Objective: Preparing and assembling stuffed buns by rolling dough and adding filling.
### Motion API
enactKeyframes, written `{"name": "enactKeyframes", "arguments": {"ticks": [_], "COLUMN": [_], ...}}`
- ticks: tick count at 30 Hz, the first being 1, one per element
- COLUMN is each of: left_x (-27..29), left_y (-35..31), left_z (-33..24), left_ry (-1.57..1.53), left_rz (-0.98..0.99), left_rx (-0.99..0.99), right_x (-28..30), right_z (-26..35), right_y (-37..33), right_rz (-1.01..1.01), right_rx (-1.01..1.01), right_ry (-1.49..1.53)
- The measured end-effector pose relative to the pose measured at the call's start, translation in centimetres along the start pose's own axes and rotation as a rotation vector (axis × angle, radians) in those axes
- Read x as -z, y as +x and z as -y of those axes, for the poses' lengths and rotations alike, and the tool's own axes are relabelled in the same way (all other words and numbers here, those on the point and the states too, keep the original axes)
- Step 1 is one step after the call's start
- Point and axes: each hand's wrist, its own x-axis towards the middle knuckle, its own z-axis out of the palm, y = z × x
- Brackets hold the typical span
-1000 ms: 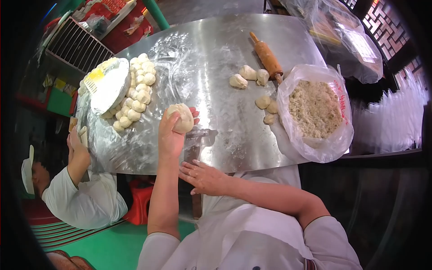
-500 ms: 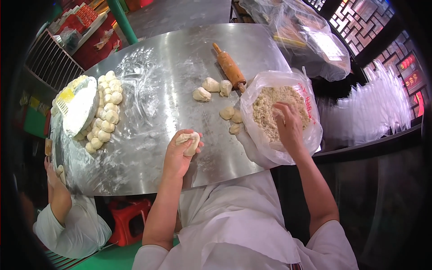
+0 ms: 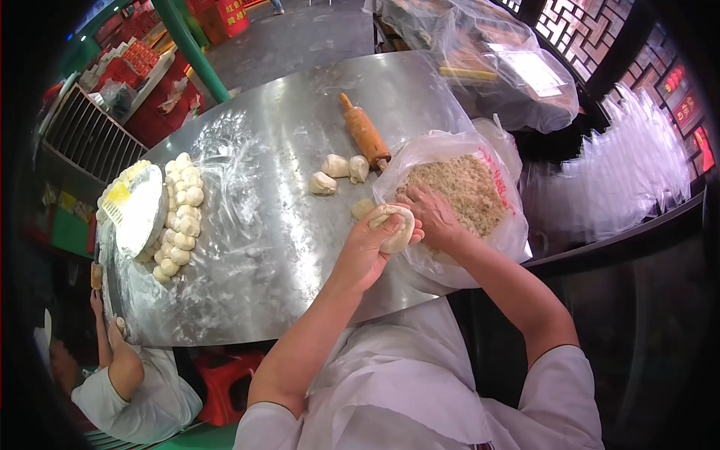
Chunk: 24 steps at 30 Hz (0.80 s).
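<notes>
My left hand (image 3: pixel 369 259) is closed round a cupped piece of pale dough (image 3: pixel 395 238), its hollow facing up. It is held against the near left rim of a clear plastic bag (image 3: pixel 480 268). The bag is full of crumbly beige filling (image 3: pixel 469 187). My right hand (image 3: pixel 435 216) lies at the filling's left side, right beside the dough. Its fingers are stretched out, with the tips partly sunk in the crumbs; whether any filling is in them is hidden.
Lumps of dough (image 3: pixel 336 166) and a wooden rolling pin (image 3: pixel 365 130) lie on the floured steel table (image 3: pixel 262 247). Rows of dough balls (image 3: pixel 186 210) and a white flour bowl (image 3: pixel 142 214) are at the left. A co-worker's arm (image 3: pixel 124 367) reaches the table's left edge. A red stool (image 3: pixel 221 386) stands below.
My left hand has moved right with the dough, up to the bag. My right hand has gone from the middle of the filling to its left side. The view has shifted slightly.
</notes>
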Motion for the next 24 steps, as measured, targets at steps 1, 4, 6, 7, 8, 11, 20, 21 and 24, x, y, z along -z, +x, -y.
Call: {"name": "enactKeyframes", "arguments": {"ticks": [1,4,6,7,8,11,20,21,24], "left_x": [-0.5,-1.0,-0.9,-0.8,-0.7,-0.6,-1.7,-1.8,-1.9], "left_y": [0.4,2.1,3.0,3.3,3.6,4.2,6.0,5.9,5.9], "left_z": [-0.1,0.4,0.5,0.4,0.4,0.8,3.3,3.4,3.5], "left_ry": [0.042,0.133,0.178,0.216,0.254,0.309,0.663,0.666,0.902], "left_rz": [-0.008,-0.028,-0.037,-0.077,-0.117,-0.291,-0.157,-0.161,-0.148], "left_rx": [0.025,0.047,0.048,0.032,0.016,0.011,-0.070,-0.070,-0.138], "right_x": [0.0,0.2,0.5,1.7,3.1,7.6,7.7,7.4,6.8], "right_z": [-0.6,-2.1,-3.1,-2.7,-2.4,-1.2,-0.8,-0.6,-0.2], "right_y": [-0.2,-0.2,-0.5,-0.5,-0.9,-2.0,-3.3,-3.2,-3.1], "right_rz": [-0.004,0.050,0.001,0.002,-0.010,0.022,-0.093,-0.113,-0.151], "right_rx": [-0.004,-0.036,-0.171,-0.171,-0.218,-0.309,-0.052,-0.021,-0.016], "right_ry": [0.001,0.170,0.140,0.143,0.225,0.365,0.420,0.380,0.338]}}
